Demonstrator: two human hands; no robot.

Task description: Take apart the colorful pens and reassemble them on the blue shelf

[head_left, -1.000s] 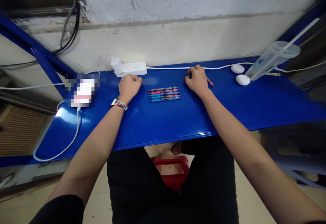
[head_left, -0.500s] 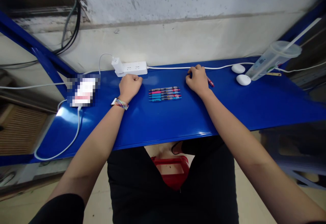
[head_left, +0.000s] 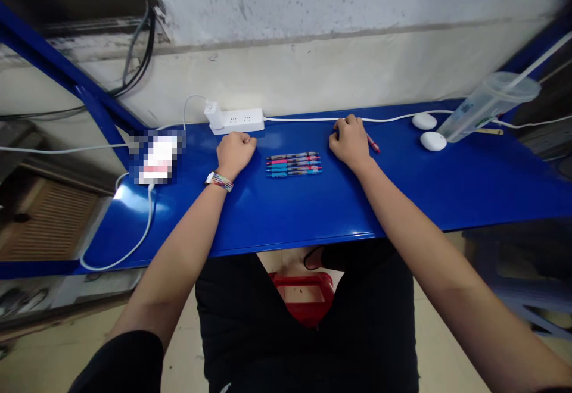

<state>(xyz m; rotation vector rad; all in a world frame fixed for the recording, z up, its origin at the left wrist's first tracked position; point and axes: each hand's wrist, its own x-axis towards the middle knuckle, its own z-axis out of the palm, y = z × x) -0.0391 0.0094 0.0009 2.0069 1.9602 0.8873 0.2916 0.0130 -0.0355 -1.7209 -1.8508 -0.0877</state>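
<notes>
Several pens (head_left: pixel 294 165) lie side by side in a neat stack on the blue table, with grey, pink and blue barrels. To their left rests my left hand (head_left: pixel 235 156), curled into a loose fist on the tabletop; nothing shows in it. My right hand (head_left: pixel 351 141) lies to the right of the row, fingers bent and knuckles up. From beneath its outer side pokes the end of a red pen (head_left: pixel 373 143); the rest of that pen is hidden by the hand.
A white power strip (head_left: pixel 243 120) with a charger stands along the wall. At left lies a blurred-out phone (head_left: pixel 157 161) on a white cable. Two white rounded objects (head_left: pixel 433 141) and a clear plastic cup (head_left: pixel 487 104) with a straw are at right. Below sits a red basket (head_left: pixel 308 315).
The whole view has shifted slightly, so everything appears a little further right. Both hands keep the same pose, and the pens have not moved on the table.
</notes>
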